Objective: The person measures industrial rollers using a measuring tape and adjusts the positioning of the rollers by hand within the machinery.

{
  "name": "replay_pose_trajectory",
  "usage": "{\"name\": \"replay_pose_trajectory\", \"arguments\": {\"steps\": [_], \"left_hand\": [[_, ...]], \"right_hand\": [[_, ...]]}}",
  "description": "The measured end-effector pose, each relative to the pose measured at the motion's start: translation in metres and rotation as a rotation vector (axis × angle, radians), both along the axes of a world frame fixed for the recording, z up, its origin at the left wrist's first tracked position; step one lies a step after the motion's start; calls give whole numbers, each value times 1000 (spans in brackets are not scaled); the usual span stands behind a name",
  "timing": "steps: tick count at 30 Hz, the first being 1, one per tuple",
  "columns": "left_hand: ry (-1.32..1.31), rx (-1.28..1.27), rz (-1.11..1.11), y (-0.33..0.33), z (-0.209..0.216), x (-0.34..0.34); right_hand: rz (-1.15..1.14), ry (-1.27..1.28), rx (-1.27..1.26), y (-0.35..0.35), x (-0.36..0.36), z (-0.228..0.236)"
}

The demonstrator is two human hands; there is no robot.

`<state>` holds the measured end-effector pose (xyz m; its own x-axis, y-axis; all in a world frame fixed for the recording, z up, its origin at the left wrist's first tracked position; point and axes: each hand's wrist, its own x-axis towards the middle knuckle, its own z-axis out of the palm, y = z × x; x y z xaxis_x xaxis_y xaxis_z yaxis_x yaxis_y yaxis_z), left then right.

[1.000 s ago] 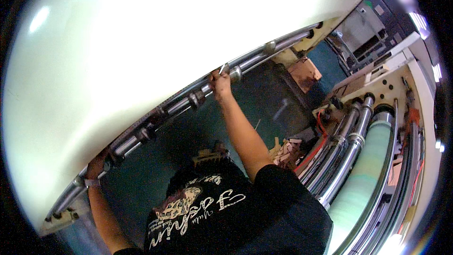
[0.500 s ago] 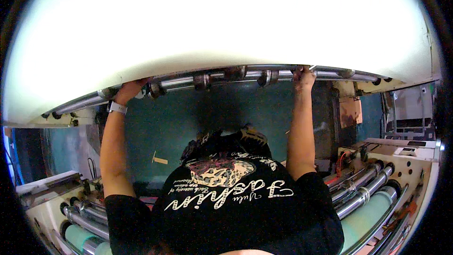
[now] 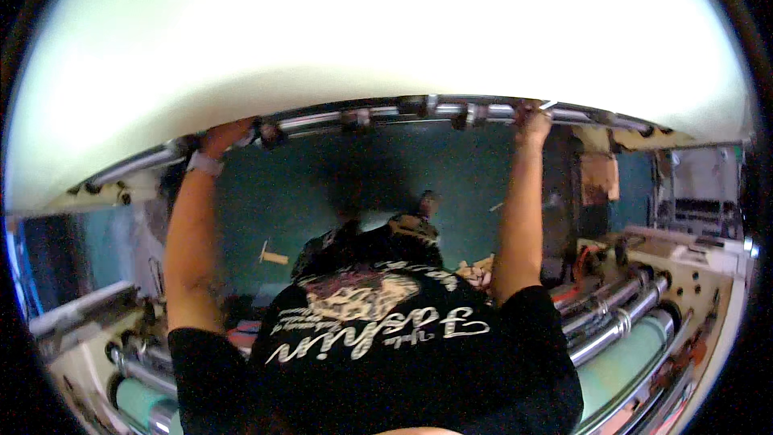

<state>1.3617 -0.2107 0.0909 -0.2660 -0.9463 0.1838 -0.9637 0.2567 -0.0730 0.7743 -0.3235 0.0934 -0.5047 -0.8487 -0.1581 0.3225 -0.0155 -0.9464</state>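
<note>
A long metal shaft (image 3: 386,115) with several dark collars runs across below a big white surface. At its left part my left hand (image 3: 226,137) reaches up to the shaft, a light-coloured watch (image 3: 204,163) on the wrist; its fingers are blurred and partly hidden under the white edge. Farther right, my right hand (image 3: 533,119) is closed at the shaft, fingers curled and smeared dark. A thin white stick (image 3: 549,105) shows beside those fingers; whether they grip it or the shaft is unclear. One collar (image 3: 470,115) sits just left of the right hand.
The bright white surface (image 3: 386,24) fills the upper view. Machine frames with metal rollers (image 3: 620,324) and green rollers (image 3: 632,362) stand at lower right and lower left. On the greenish floor (image 3: 459,181) lie a small tan piece (image 3: 275,258) and a pale heap (image 3: 477,270).
The view has shifted slightly, so the shaft and my right hand appear farther right and higher. Both hands stay at the same parts of the shaft. A pale heap has come into sight.
</note>
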Motion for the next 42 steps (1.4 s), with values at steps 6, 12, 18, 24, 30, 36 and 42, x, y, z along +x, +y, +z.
{"name": "replay_pose_trajectory", "arguments": {"steps": [6, 12, 18, 24, 30, 36, 42], "left_hand": [[182, 161, 72, 7, 20, -4], [214, 266, 105, 4, 39, -22], [218, 304, 110, 6, 48, -25], [214, 328, 126, 12, 51, -25], [194, 336, 122, 15, 54, -29], [250, 411, 144, 7, 52, -28], [-442, -95, -114, 0, -27, 51]], "right_hand": [[0, -47, -40, -7, 10, -1], [43, -220, -104, 1, 12, 12], [38, -241, -97, 4, 13, 12], [53, -276, -121, 1, 18, 14], [22, -254, -111, -1, 15, 12], [23, -263, -89, 7, 16, 14], [56, -140, 3, 12, 21, 14]]}}
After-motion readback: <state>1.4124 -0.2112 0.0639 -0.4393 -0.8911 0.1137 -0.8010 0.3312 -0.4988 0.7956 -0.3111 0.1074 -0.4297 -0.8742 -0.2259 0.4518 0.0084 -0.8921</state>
